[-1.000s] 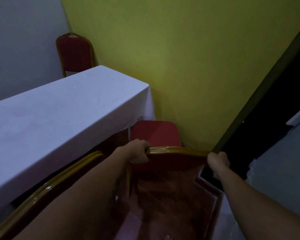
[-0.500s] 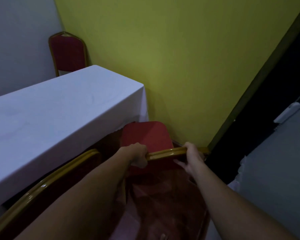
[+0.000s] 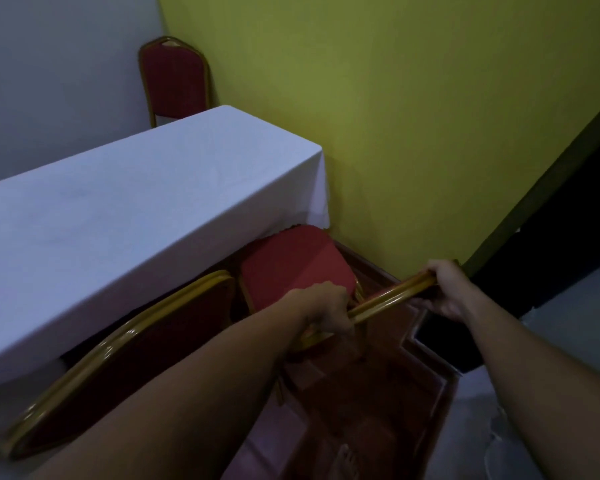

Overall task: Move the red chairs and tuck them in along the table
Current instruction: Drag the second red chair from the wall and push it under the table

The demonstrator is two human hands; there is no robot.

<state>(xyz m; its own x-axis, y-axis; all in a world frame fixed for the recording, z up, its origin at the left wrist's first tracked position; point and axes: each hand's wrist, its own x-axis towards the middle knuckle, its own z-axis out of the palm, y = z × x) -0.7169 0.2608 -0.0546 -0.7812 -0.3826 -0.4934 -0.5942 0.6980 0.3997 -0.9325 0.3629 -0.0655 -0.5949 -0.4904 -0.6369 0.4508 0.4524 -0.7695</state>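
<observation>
Both hands were clamped on the gold-painted metal top rail (image 3: 392, 299) of a red-cushioned chair (image 3: 291, 268): the left hand (image 3: 326, 311) wrapped over the rail's left end with fingers curled under it, the right hand (image 3: 445, 292) closed around its right end close to the yellow-green wall (image 3: 413, 116). The chair's red seat pad sat at the right end of the long table draped in a white cloth (image 3: 136, 202), its far edge touching the cloth's hanging hem, so the chair stood partly under the table corner.

Compared with half a second before, the right hand had slid from the middle of the rail out to its right end, and the rail now slanted up toward the right instead of lying nearly level. The seat pad appeared turned, with more of its surface showing.

Just left of the held chair, a second red chair with a gold frame (image 3: 125, 362) stood with its back against the table's near side, beneath the left forearm. A third red chair with a gold frame (image 3: 174, 81) stood beyond the table's far side, in the corner where the grey wall (image 3: 56, 81) met the yellow-green one. That wall ran right beside the held chair. A reddish-brown patterned floor (image 3: 361, 410) lay below, and a dark doorway (image 3: 551, 254) opened at right.
</observation>
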